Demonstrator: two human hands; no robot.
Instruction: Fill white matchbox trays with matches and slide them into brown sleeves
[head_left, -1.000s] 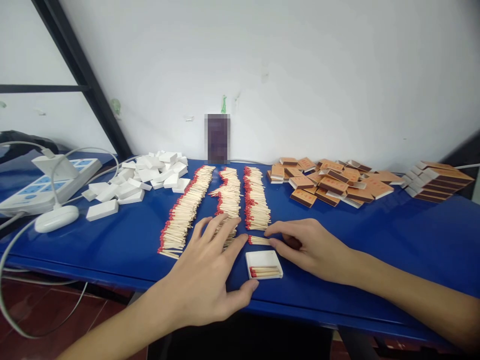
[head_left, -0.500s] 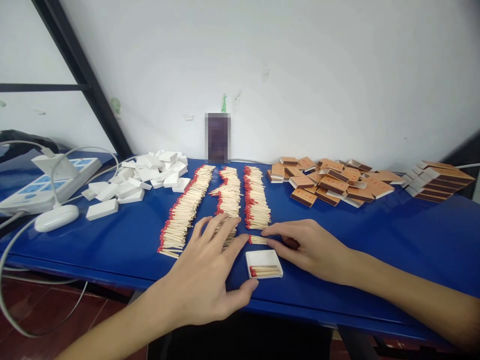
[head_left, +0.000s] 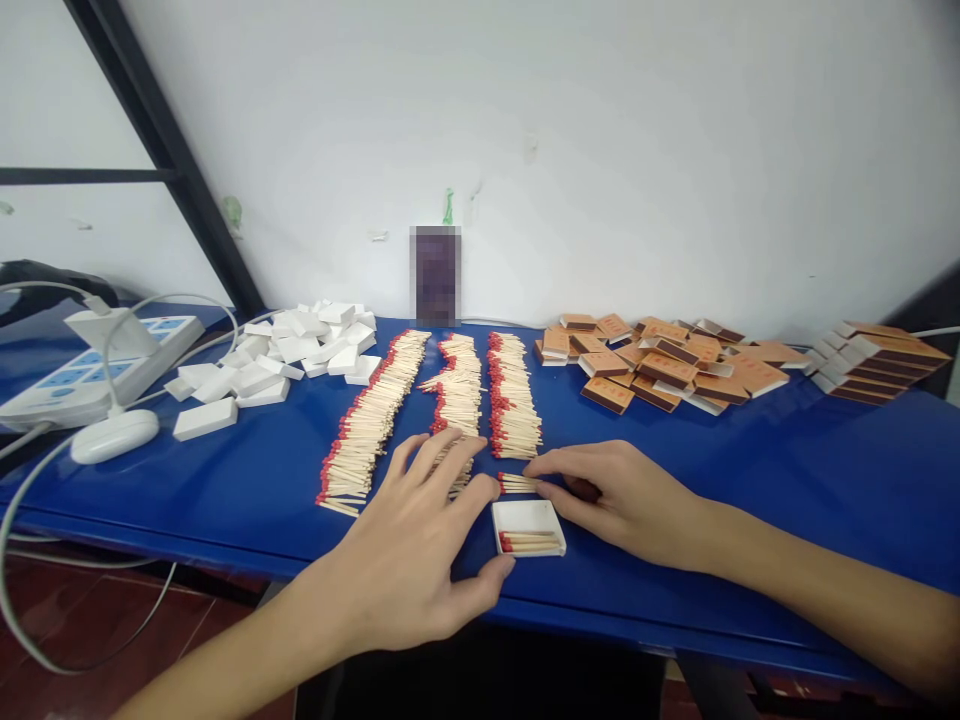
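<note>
My left hand (head_left: 420, 540) lies flat on the blue table (head_left: 787, 470) with its fingers spread. Its index fingertip touches the red heads of a small bunch of matches (head_left: 517, 484), and its thumb rests by the near left corner of a white matchbox tray (head_left: 528, 527). The tray holds a few matches. My right hand (head_left: 615, 495) rests on the table with its fingertips against the other end of the same bunch, fingers stretched forward and the thumb tucked under. Three long rows of red-tipped matches (head_left: 457, 395) run away from my hands.
A heap of white inner trays (head_left: 277, 360) lies at the left. Orange matchbox sleeves (head_left: 660, 365) are heaped at the right, with a neat row of them (head_left: 877, 360) at the far right. A white power strip (head_left: 90, 370) and cables lie at the left edge.
My left index finger has slid right until it meets the heads of the small bunch of matches. My right hand has barely shifted.
</note>
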